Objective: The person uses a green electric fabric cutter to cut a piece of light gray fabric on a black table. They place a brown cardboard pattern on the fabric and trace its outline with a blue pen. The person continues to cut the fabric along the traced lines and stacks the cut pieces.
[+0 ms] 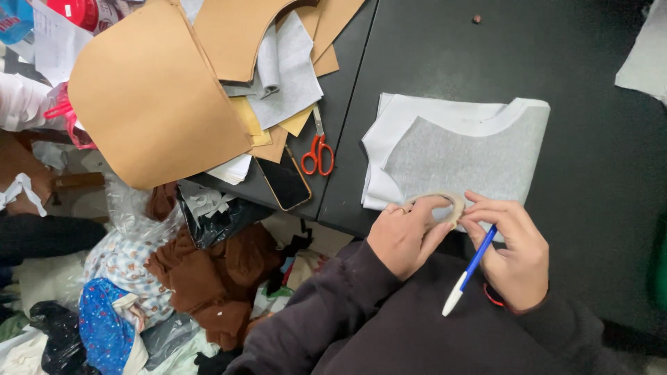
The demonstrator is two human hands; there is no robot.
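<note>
My left hand (404, 235) and my right hand (511, 246) meet at a beige roll of tape (453, 201), each with fingers on its ring. The roll sits at the near edge of a grey fabric piece (472, 156) that lies on a stack of white fabric (389, 132). My right hand also keeps a blue and white pen (472, 269) tucked between its fingers, tip pointing toward me. Both sleeves are dark.
The stack rests on a dark table (590, 69). Orange-handled scissors (317, 153) and a phone (283, 182) lie to the left, beside brown card patterns (149, 97) and grey felt (288, 73). Bags and cloth scraps (201, 271) pile on the floor at left.
</note>
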